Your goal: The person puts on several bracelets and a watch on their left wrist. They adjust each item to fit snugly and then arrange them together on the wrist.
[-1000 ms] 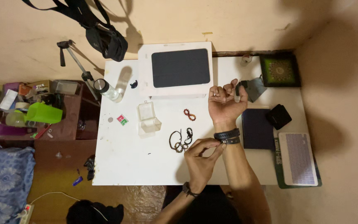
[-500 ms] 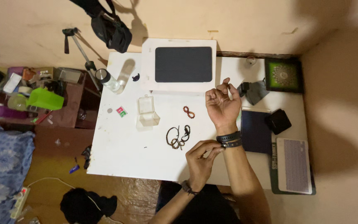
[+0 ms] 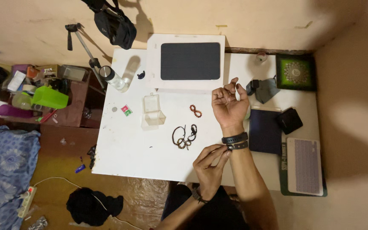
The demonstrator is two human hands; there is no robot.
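Bracelet sits on right wrist, just below a black watch band. Left hand pinches it w/ fingertips at the wrist's inner side. Right hand palm up over white tabletop, fingers loosely curled, holding nothing. More bracelets lie just left of the forearm; small orange one and clear plastic box further up.

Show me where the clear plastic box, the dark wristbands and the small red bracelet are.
clear plastic box (image 3: pixel 153 111), head view, on its open lid and base.
dark wristbands (image 3: pixel 235 142), head view, on the bands around the right wrist.
small red bracelet (image 3: pixel 196 111), head view, on its twisted loop.
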